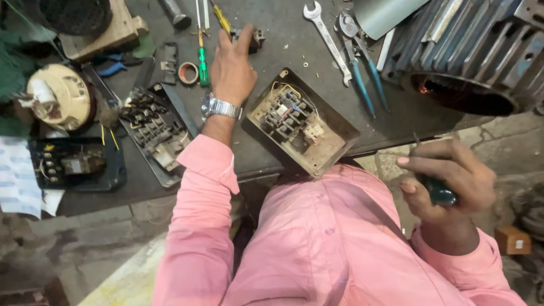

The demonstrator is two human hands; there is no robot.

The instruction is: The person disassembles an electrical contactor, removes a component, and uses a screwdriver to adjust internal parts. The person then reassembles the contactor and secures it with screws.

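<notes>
Cream plastic is catching our eye at the far left, where a round cream fan-like housing (59, 96) is lying half cut off beside a black open switch box (79, 164). Next we are seeing a grey tray of black contact blocks (153, 127), its long axis running from upper left to lower right. A green-handled screwdriver (202, 65) is lying almost straight up and down the dark metal workbench (391, 122), beside a small roll of tape (188, 72).

Our left hand (232, 68), wearing a steel wristwatch (220, 106), is reaching away from us with fingers partly curled, touching a small dark electrical part (255, 38); the hand is hiding most of that part, so we cannot tell how firmly it is gripped.

The rusty open metal starter box (300, 130) is sitting at the bench's near edge, turned diagonally, wiring facing up. Beyond it, a silver spanner (328, 42) and blue-handled pliers (360, 68) are lying slanted. A grey ribbed motor casing (481, 51) is running off the upper right.

Our right hand (447, 181) is closing around a dark green tool handle (439, 192), held off the bench; its thin shaft is hard to make out.
</notes>
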